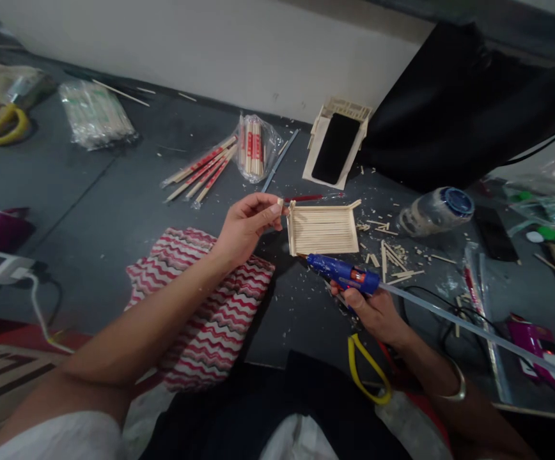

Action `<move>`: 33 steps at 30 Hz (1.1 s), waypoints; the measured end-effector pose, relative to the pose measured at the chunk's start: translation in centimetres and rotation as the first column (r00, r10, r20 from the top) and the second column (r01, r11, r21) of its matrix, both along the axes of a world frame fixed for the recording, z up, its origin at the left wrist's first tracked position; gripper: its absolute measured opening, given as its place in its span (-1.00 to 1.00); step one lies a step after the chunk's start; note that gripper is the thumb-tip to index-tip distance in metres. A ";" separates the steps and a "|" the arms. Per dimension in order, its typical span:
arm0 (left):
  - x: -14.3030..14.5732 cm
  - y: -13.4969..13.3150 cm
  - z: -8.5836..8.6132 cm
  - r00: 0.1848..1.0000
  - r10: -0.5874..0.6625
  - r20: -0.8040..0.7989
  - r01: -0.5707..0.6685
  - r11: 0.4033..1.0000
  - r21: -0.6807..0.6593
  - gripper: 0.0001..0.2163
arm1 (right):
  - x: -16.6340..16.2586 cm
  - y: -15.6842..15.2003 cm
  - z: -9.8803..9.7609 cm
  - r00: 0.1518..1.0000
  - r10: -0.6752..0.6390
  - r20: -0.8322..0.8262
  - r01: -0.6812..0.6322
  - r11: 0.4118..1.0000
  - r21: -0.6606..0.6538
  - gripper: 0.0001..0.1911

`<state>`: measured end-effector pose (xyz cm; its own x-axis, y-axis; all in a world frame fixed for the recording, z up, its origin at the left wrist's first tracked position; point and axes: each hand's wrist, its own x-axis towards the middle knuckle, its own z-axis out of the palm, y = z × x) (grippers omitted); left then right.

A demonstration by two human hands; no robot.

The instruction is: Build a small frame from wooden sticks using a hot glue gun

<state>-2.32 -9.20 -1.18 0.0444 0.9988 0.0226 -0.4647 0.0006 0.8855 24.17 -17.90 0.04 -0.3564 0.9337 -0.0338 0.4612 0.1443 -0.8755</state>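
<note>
My right hand [373, 313] is wrapped around a blue hot glue gun [342, 271], with a long clear glue stick [440, 310] trailing from its back. The gun's nozzle points at the near left corner of a small tray-like frame [323, 230] made of thin wooden sticks; I cannot tell whether it touches. At the frame's far left corner, my left hand [253, 223] pinches a short piece of wooden stick [280, 202] between thumb and finger. A striped cloth [210, 319] lies under my left forearm.
Cut sticks [395, 255] and a plastic jar [435, 211] lie right of the frame. Wrapped chopsticks [205, 169], a chopstick packet [253, 147] and a black phone [336, 148] sit behind. Yellow-handled scissors [368, 370] are at the near edge; a cable [469, 310] runs right.
</note>
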 end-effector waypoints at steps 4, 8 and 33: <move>0.1 -0.1 0.0 1.000 0.001 0.015 -0.001 1.000 0.005 -0.77 | 0.0 0.1 -0.2 0.999 0.013 0.047 -0.015 0.999 0.039 -0.39; 0.2 -0.1 0.0 1.000 0.012 0.018 -0.012 1.000 -0.004 -0.77 | 0.3 0.1 -0.4 0.994 -0.032 0.102 0.027 0.998 0.048 -0.37; 0.1 -0.1 -0.2 0.999 0.039 -0.003 -0.039 0.999 0.002 -0.82 | -0.1 0.4 0.2 0.991 -0.017 0.136 0.010 0.998 0.055 -0.40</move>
